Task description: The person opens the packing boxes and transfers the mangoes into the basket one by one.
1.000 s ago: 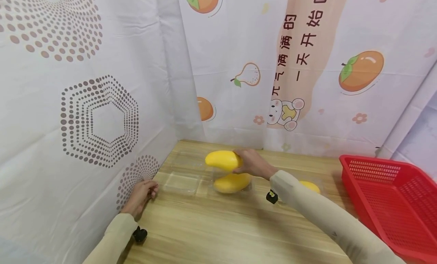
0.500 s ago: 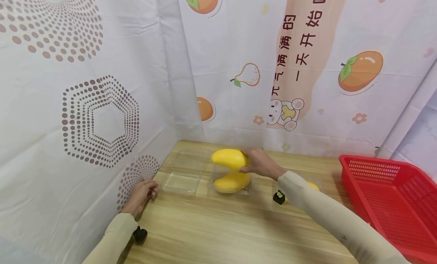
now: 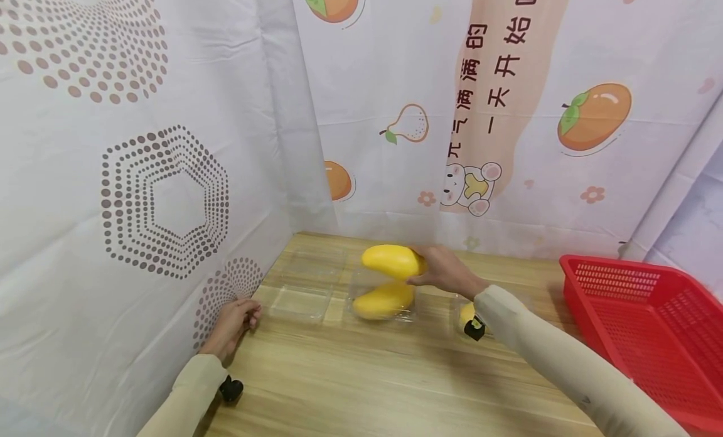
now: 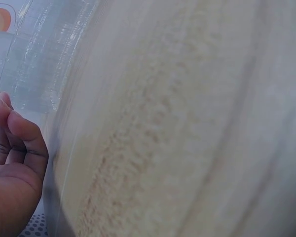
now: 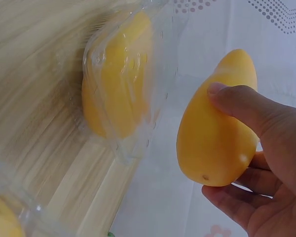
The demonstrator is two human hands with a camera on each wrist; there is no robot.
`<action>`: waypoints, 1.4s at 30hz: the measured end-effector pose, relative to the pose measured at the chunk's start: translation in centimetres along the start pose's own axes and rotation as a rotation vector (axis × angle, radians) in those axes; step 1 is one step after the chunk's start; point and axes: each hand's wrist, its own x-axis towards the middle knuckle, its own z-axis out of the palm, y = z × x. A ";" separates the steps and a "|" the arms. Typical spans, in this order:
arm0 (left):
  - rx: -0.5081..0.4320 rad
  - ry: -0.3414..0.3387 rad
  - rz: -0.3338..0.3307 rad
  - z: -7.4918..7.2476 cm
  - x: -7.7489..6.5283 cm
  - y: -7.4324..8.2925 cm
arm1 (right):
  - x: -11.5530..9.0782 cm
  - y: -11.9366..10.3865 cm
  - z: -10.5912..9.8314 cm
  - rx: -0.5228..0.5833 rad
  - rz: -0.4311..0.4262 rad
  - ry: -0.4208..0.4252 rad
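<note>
A yellow mango (image 3: 391,260) is held in the air by my right hand (image 3: 446,270), thumb on one side and fingers on the other, as the right wrist view shows. Below it, a second mango (image 3: 384,301) lies in a clear plastic box (image 3: 408,312) on the table. Under my right forearm, another mango (image 3: 466,314) is partly hidden in a further clear box. My left hand (image 3: 231,324) rests at the table's left edge, fingers loosely curled and holding nothing. Just beside it stands a clear box (image 3: 299,303) with nothing visible in it.
A red plastic basket (image 3: 599,324) stands at the right side of the wooden table (image 3: 361,374). Another clear plastic piece (image 3: 313,261) lies at the back left. Printed curtains (image 3: 384,173) hang along the back and left of the table.
My right hand has moved to the right with the mango, uncovering part of the mango under my forearm. The left hand stays where it was.
</note>
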 end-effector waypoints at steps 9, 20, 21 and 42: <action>0.010 -0.002 0.012 0.1 0.0 -0.1 | -1.2 1.3 -1.0 -0.012 0.037 -0.005; -0.001 -0.014 0.001 0.2 -0.3 0.1 | -2.5 2.3 -1.7 -0.047 0.048 0.013; 0.002 -0.008 0.001 0.2 -0.3 0.1 | -2.6 2.4 -1.8 -0.041 0.047 0.013; -0.021 0.004 0.010 0.4 0.0 -0.3 | -5.2 4.4 -4.1 -0.024 0.109 0.028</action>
